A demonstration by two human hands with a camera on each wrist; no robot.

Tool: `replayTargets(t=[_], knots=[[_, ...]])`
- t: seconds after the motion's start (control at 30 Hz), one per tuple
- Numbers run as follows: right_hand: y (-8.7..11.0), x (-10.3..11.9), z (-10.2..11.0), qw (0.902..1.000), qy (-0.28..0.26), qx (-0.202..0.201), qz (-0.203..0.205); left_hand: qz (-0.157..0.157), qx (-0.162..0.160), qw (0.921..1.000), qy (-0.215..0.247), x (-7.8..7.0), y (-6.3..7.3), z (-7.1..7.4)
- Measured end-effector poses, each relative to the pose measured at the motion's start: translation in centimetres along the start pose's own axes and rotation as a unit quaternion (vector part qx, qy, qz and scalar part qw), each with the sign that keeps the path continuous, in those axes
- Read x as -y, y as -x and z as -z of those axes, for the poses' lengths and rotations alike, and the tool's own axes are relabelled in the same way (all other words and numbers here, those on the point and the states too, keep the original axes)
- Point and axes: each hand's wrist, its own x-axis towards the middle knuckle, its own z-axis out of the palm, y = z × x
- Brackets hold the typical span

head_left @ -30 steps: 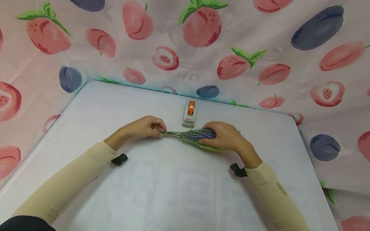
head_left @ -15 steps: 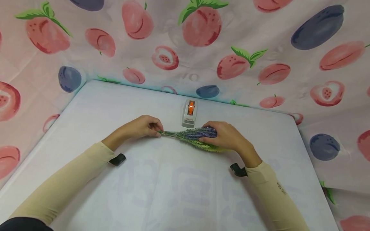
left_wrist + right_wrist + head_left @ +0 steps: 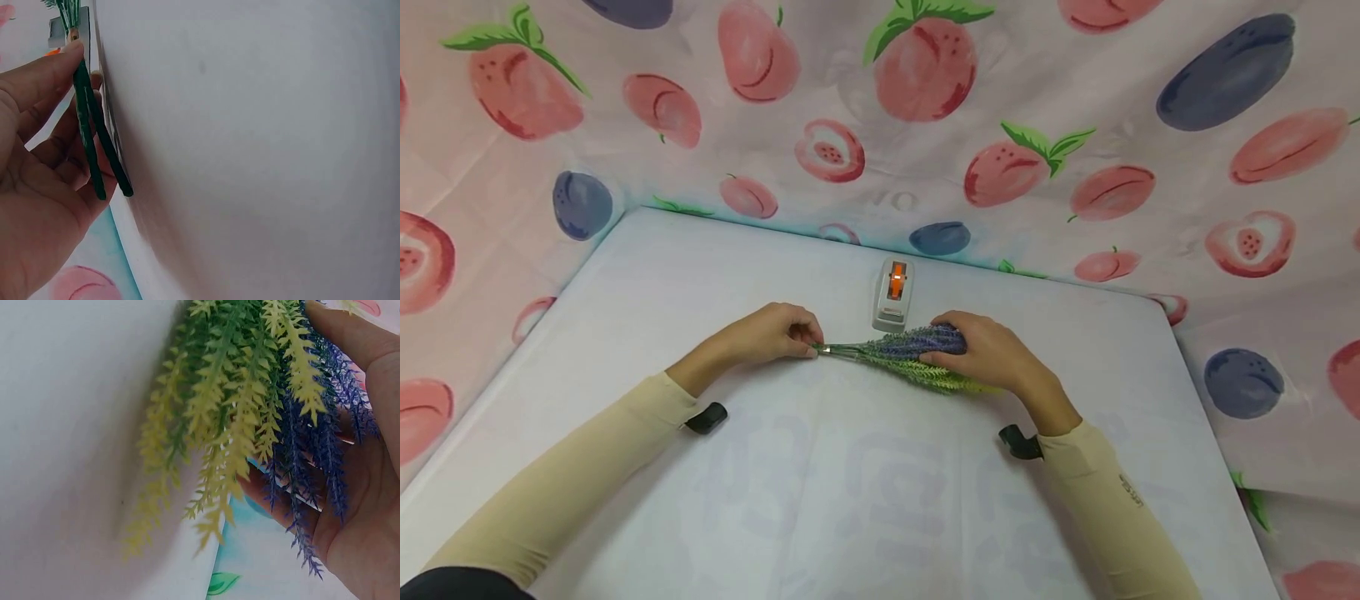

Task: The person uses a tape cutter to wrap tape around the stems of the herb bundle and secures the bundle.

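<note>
A bunch of artificial flowers lies sideways between the hands, with purple and yellow-green heads to the right. My left hand pinches the dark green stems between thumb and fingers; two stem ends stick out past the grip. A small pale band shows around the stems by the thumb tip. At the other end, my right hand holds the purple flower heads between thumb and curled fingers. The yellow flower heads hang free beside that hand, near the white surface.
Just behind the bunch stands a light grey oblong device with an orange middle. The white-covered table meets a fruit-patterned cloth at its back and sides. Black camera mounts sit at both wrists.
My left hand has shifted slightly left along with the stem end, and the pale band now shows beside the fingertips. My right hand has moved slightly right, still holding the purple heads.
</note>
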Motion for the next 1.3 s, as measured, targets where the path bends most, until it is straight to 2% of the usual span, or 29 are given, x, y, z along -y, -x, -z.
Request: replayTargets(t=[0.2, 0.57, 0.77, 1.0, 1.3], knots=[[0.2, -0.4, 0.1, 0.9999, -0.008, -0.004, -0.012, -0.003, -0.006, 1.0000, -0.005, 0.0, 0.0, 0.0], [0.6, -1.0, 0.6, 0.9998, -0.003, 0.017, -0.007, -0.022, 0.015, 0.9996, 0.006, -0.1, -0.3, -0.4], [0.8, -1.2, 0.9, 0.9998, -0.011, 0.016, -0.004, -0.018, 0.015, 0.9997, 0.001, -0.4, -0.3, -0.4], [1.1, -2.0, 1.2, 0.9990, -0.034, -0.001, 0.029, -0.007, 0.010, 0.9999, 0.003, -0.5, -0.1, -0.3], [1.3, -2.4, 1.5, 0.9985, -0.033, -0.010, 0.042, -0.010, 0.003, 0.9999, 0.003, -0.3, -0.1, -0.2]])
